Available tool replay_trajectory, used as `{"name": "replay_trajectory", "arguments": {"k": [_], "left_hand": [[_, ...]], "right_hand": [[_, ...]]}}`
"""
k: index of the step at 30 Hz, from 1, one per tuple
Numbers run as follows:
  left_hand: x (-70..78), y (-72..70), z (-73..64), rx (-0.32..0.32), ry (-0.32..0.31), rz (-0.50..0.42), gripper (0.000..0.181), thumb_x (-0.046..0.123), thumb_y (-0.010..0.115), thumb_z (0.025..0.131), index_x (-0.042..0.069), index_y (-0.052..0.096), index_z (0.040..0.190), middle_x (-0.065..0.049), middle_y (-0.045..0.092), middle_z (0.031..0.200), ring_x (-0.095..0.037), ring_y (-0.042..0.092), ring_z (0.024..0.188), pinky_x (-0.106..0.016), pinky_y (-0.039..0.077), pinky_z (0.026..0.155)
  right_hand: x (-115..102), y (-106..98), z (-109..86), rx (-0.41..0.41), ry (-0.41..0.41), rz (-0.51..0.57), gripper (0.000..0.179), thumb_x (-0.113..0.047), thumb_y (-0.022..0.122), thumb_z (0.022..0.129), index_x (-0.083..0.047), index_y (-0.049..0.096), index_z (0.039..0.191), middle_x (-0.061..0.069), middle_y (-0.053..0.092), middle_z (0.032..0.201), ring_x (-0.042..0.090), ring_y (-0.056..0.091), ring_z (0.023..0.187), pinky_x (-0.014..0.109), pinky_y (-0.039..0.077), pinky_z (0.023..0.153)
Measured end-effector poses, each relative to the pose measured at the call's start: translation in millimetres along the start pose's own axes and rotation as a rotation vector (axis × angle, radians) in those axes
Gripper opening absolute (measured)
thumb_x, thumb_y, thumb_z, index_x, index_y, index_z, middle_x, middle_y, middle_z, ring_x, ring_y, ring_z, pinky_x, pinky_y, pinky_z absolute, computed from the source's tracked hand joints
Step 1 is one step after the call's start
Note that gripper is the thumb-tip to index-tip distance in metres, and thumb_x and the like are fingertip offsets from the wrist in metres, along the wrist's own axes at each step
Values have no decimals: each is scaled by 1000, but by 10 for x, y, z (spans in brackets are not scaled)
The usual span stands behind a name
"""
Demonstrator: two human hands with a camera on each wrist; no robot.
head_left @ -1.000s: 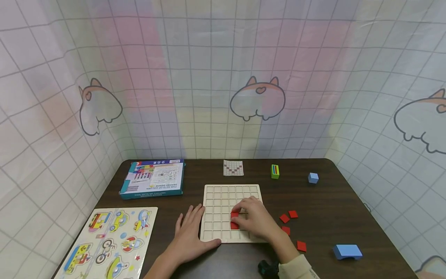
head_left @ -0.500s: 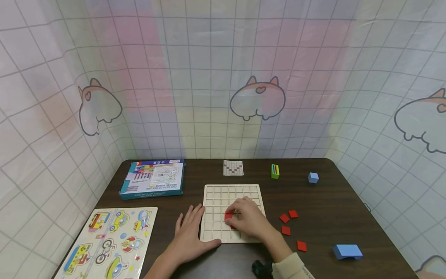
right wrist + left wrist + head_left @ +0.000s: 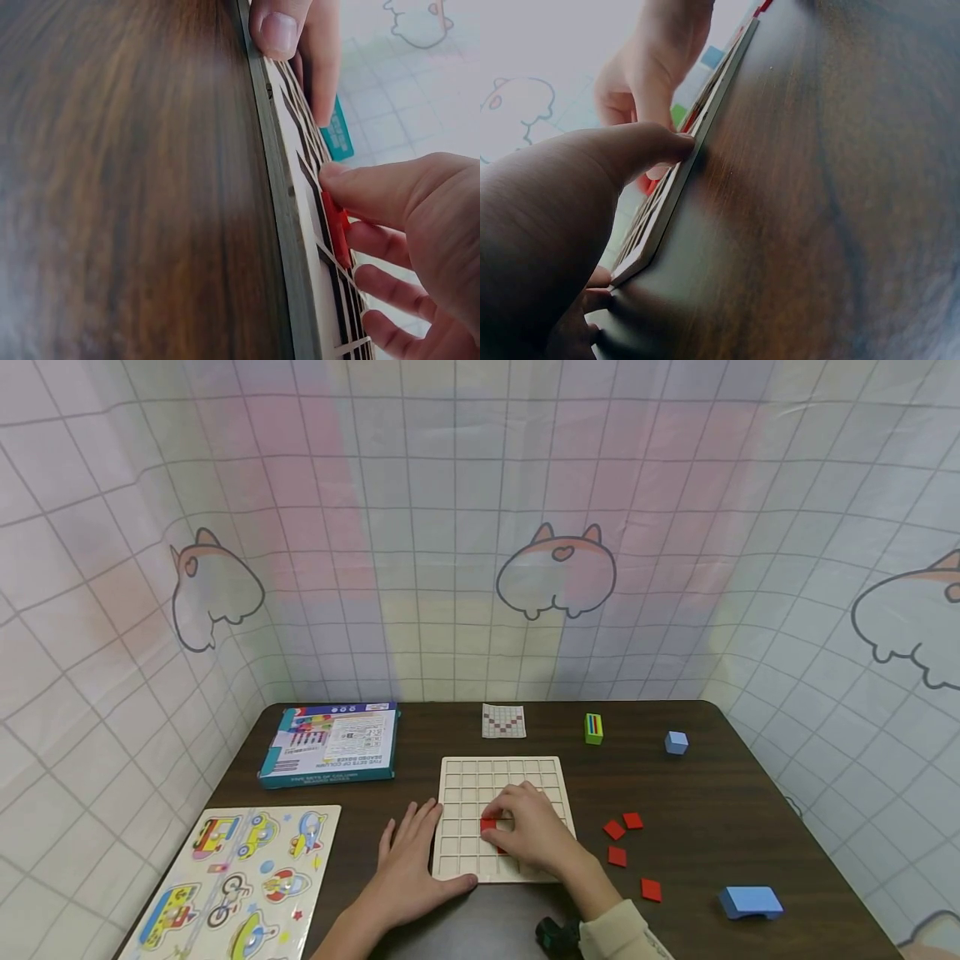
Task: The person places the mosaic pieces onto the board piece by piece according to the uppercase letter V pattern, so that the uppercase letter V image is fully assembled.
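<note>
The pinched red tile (image 3: pixel 488 826) looks flat, probably square.

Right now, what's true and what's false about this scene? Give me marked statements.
1. The right hand pinches a flat red square tile. True.
2. The left hand touches the pale wooden grid board. True.
3. Four loose red square tiles lie left of the board. False: the tiles lie right of it.
4. The small blue cube lies farther away than the arched blue block. True.
5. The small white patterned card lies on the board. False: the card lies beyond it.
</note>
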State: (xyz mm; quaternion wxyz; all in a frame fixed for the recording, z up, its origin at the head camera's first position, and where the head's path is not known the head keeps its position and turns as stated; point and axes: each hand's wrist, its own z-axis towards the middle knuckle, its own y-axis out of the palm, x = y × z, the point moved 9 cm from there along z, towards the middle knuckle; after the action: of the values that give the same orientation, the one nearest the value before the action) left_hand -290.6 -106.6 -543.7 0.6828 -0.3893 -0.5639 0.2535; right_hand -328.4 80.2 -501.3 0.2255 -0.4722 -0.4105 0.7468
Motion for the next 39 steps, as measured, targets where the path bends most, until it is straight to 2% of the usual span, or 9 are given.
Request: {"name": "replay_trajectory", "arguments": {"k": [7,14,22,27,30,35,39], "left_hand": [[-26,24,13,-7,-11,3,127,83,83,78,17,34,175,-6,32,183,-38,16,175,-71,5,135],[-5,0,2,1,-1,-1,126,82,83,79,15,35,175,-8,33,183,-40,17,174,-74,6,134],[-38,24,16,-5,-18,5,128,85,82,77,17,36,174,-6,32,183,-39,16,174,-73,5,135],[-51,38,25,-4,-19,0,128,85,82,77,17,35,175,-6,32,183,-38,16,174,-73,4,135],[-44,40,22,-3,-16,-4,127,84,83,77,17,35,175,-6,32,183,-38,16,174,-72,4,135],[-51,41,22,-5,-19,-6,127,84,83,77,18,35,175,-6,32,183,-38,16,174,-73,4,135],[-54,43,26,-4,-22,-1,128,84,83,77,18,35,175,-6,32,183,-39,16,174,-73,5,135]], "right_hand": [[-10,27,8,-7,-1,2,18,-27,92,91,-21,87,107,-5,76,107,15,56,102,42,46,92],[0,28,-7,-13,15,-19,23,-31,91,91,-22,86,112,-5,75,111,15,54,102,41,43,92],[-7,-114,-72,45,7,-14,26,-29,91,91,-19,84,115,-4,77,109,16,56,103,44,48,94],[83,-208,-137,56,50,47,27,-26,90,92,-18,83,117,-2,78,112,20,60,110,53,49,104],[149,-267,-186,61,70,47,29,-25,90,92,-17,82,120,-1,79,115,21,62,113,57,49,107],[284,-342,-284,76,118,34,33,-26,92,92,-18,82,122,-5,80,120,16,61,117,54,48,109],[373,-395,-350,91,140,28,33,-28,93,91,-20,82,122,-8,80,122,15,60,115,51,49,106]]}}
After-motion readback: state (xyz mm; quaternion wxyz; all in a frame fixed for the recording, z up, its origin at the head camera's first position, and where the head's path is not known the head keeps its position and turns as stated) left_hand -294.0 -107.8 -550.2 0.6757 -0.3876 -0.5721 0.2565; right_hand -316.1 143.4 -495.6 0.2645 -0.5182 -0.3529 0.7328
